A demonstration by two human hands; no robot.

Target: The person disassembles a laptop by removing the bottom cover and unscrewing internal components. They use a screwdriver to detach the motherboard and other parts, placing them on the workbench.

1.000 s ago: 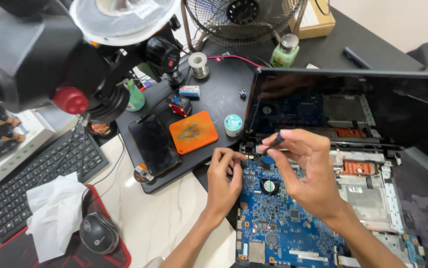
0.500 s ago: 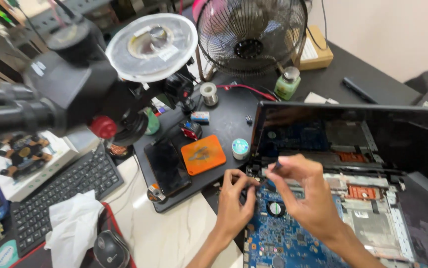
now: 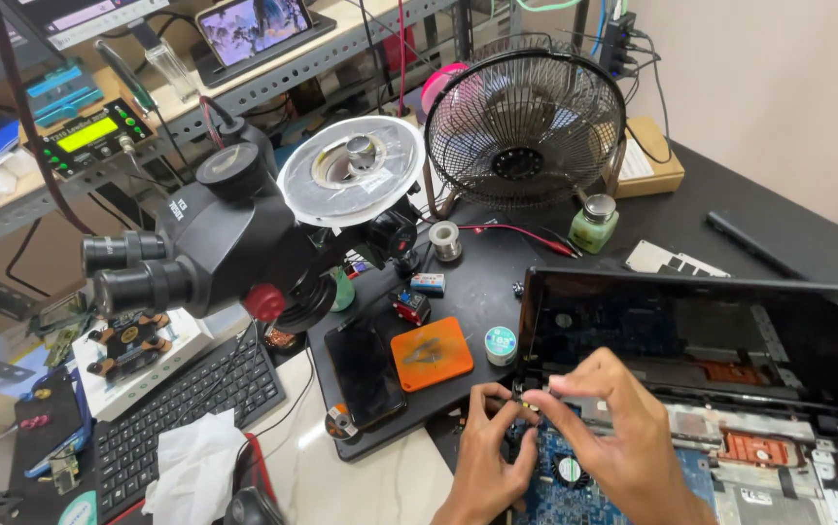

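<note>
An opened laptop [image 3: 691, 331] lies at the lower right, its blue circuit board [image 3: 555, 486] bare and its dark screen upright behind. My left hand [image 3: 485, 449] rests on the board's left edge, its fingertips pinched on a small dark part near the hinge. My right hand [image 3: 609, 428] reaches over from the right, thumb and forefinger closed on the same small part [image 3: 520, 401]. What the part is I cannot make out. A round fan [image 3: 567, 471] sits in the board just below my fingers.
A black stereo microscope [image 3: 234, 243] with a ring light stands at left centre. On the dark mat lie a phone [image 3: 365, 373], an orange pad [image 3: 431, 354], a solder spool [image 3: 446, 239] and a small round tin [image 3: 501, 344]. A desk fan [image 3: 526, 126], green jar [image 3: 594, 224], keyboard [image 3: 186, 408].
The view has tilted up and pulled back, so shelves and the fan now show. Both hands stay on the laptop's left hinge area and have drawn closer together.
</note>
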